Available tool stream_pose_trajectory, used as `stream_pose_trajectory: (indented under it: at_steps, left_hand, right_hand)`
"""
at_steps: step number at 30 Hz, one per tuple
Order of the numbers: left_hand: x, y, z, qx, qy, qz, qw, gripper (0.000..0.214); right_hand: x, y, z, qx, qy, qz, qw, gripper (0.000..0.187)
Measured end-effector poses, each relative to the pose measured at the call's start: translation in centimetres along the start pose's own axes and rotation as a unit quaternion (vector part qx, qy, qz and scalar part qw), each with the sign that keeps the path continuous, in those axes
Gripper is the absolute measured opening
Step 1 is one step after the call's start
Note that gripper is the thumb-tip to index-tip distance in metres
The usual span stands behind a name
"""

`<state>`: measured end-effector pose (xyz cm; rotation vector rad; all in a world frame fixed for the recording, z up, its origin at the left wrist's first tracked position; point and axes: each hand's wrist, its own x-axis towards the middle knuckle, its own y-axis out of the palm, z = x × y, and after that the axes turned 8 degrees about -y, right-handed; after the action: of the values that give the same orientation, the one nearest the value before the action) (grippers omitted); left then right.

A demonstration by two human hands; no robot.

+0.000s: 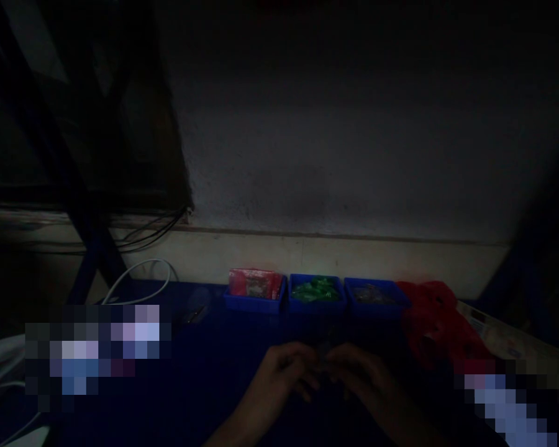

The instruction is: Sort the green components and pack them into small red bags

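Observation:
Over the dark blue table [190,372], my left hand [286,369] and my right hand [366,372] come together near the middle, fingertips almost meeting. Both sets of fingers are bent into a pinch. Something small and dim seems to be between them, but the poor light hides what it is. Just beyond the hands stand three blue trays in a row. The left tray [254,304] holds red packets [254,282], the middle tray [317,305] holds green plastic bags [317,288], and the right tray [377,308] holds clear bags [370,293].
A red cloth-like heap [435,323] lies right of the trays, beside a printed sheet [503,335]. A white cable [140,264] loops at the back left. Blurred-out patches cover both sides. A wall [335,155] rises behind the table.

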<state>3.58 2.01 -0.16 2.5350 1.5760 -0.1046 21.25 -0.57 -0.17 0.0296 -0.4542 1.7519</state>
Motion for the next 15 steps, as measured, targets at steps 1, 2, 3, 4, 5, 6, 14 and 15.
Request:
stream_pose_trajectory:
  at_steps: [1,2,3,4,5,6,14,15]
  left_hand:
    - [0.03,0.0,-0.05,0.0,-0.002,-0.008,1.0,0.021]
    - [0.05,0.03,-0.12,0.002,-0.004,-0.018,1.0,0.016]
    - [0.04,0.1,-0.19,0.006,-0.006,-0.027,1.0,0.012]
    - [0.02,0.18,-0.28,0.01,-0.007,-0.036,0.999,0.009]
    - [-0.03,0.27,-0.38,0.013,-0.006,-0.042,0.999,0.007]
    - [-0.08,0.36,-0.48,0.014,-0.004,-0.046,0.999,0.006]
    - [-0.25,0.7,-0.73,0.021,0.015,-0.059,0.998,0.006]
    - [-0.25,0.7,-0.69,0.028,0.018,-0.061,0.998,0.007]
  right_hand:
    - [-0.03,-0.01,-0.01,-0.002,-0.006,0.005,1.0,0.018]
    - [-0.06,-0.01,-0.04,-0.005,-0.013,0.012,1.0,0.018]
    - [-0.1,-0.02,-0.08,-0.009,-0.019,0.018,1.0,0.018]
    - [-0.14,-0.04,-0.14,-0.013,-0.024,0.025,0.999,0.019]
    - [-0.18,-0.06,-0.2,-0.019,-0.027,0.031,0.999,0.021]
    - [-0.23,-0.1,-0.25,-0.028,-0.029,0.032,0.999,0.023]
    - [-0.72,-0.43,0.23,-0.124,-0.02,0.028,0.992,0.026]
    - [-0.72,-0.44,0.35,-0.123,-0.022,0.029,0.992,0.026]
